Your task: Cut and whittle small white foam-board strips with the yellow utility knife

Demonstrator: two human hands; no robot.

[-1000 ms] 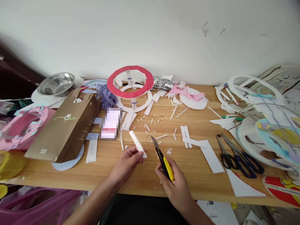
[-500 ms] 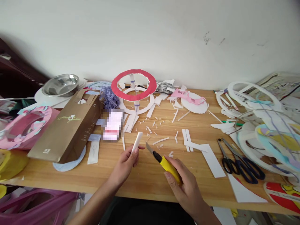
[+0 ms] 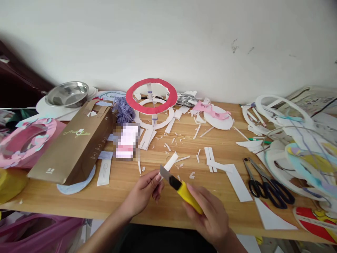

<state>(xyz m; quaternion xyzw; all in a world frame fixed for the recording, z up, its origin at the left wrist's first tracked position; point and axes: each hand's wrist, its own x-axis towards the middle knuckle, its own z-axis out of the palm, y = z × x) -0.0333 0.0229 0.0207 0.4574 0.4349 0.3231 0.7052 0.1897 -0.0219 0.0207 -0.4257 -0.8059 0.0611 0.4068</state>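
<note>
Two hands work here: the left hand [image 3: 143, 191] pinches a light, stiff-looking white strip [image 3: 170, 162] by its near end, where the hold looks safest, while the right hand [image 3: 210, 214] is closed round a yellow craft knife [image 3: 184, 192].

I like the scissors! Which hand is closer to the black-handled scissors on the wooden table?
Right. The right hand, gripping the yellow utility knife, sits just left of the black-handled scissors; the left hand is farther left.

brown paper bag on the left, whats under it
A pale blue round sheet pokes out from under the brown paper bag, and a pale blue strip shows at its right edge. The rest beneath is covered.
</note>
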